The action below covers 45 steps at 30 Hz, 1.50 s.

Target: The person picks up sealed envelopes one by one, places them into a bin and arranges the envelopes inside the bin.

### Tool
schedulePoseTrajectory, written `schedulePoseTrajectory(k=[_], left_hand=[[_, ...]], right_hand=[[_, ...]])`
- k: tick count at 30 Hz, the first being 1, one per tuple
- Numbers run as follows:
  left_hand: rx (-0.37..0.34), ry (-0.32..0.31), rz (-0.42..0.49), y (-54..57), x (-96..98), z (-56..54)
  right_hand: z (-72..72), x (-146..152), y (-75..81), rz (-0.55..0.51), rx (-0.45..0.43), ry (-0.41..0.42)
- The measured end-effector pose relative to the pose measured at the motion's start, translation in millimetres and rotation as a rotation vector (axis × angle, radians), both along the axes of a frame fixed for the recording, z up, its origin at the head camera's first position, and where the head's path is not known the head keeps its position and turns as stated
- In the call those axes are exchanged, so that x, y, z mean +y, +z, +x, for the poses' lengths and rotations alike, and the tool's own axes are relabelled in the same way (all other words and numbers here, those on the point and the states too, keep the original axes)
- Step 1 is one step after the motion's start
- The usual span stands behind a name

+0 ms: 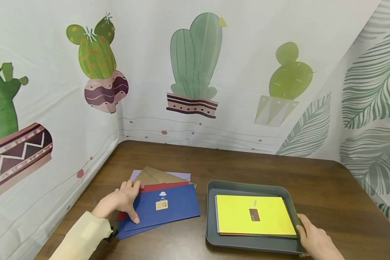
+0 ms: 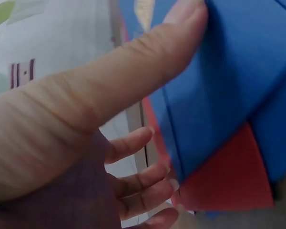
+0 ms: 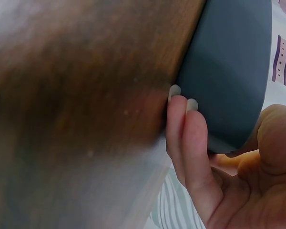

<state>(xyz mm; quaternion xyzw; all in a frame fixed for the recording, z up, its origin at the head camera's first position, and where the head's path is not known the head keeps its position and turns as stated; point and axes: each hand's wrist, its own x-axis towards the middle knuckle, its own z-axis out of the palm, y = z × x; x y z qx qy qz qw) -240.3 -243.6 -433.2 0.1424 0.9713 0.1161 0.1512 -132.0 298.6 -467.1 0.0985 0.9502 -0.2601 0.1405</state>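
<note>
My feed, lower right: right hand gripping the dark grey tray; a jerk could slide the yellow envelope inside. Lower left, left hand spread wide, thumb over the blue envelope, contact unclear. I'd guess sloppy pinching drags the red envelope or kraft envelope behind.

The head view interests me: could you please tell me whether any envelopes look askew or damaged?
On the left, the top blue rectangular envelope, red paper envelope and brown paper envelope lie askew, fanned at different angles, unlike the yellow rectangular envelope stacked fairly neatly in the dark grey rectangular tray. I see no damage.
</note>
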Motion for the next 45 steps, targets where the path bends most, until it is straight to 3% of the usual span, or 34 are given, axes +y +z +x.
schedulePoseTrajectory(k=[5,10,19,24,27,30,35,38,45], left_hand=[[0.017,0.003,-0.028,-3.2,-4.8,-3.7],[0.019,-0.036,0.026,-1.9,-15.8,-10.2],[0.074,-0.073,0.059,-11.3,-23.4,-3.4],[0.080,-0.114,0.079,-10.9,-26.7,-6.0],[0.022,-0.138,0.153,-8.9,-32.5,-9.5],[-0.074,-0.155,0.288,-6.3,-39.9,-13.3],[-0.335,-0.104,0.588,-3.0,-53.2,-18.8],[-0.453,-0.075,0.733,-2.3,-60.6,-19.6],[-0.579,-0.090,0.953,-3.9,-69.9,-18.3]], right_hand=[[-0.3,1.7,-2.0,0.017,0.023,0.017],[-0.6,2.6,-2.4,0.017,0.033,0.024],[-0.2,2.7,-0.3,0.026,0.037,0.027],[0.7,2.3,0.4,0.016,0.026,0.020],[0.9,1.2,0.8,0.008,0.021,0.016],[0.8,0.8,1.1,0.004,0.018,0.011],[-0.6,1.7,0.8,0.028,0.030,0.022],[-1.7,2.6,0.1,0.046,0.037,0.034],[-1.3,2.7,-0.7,0.048,0.020,0.033]])
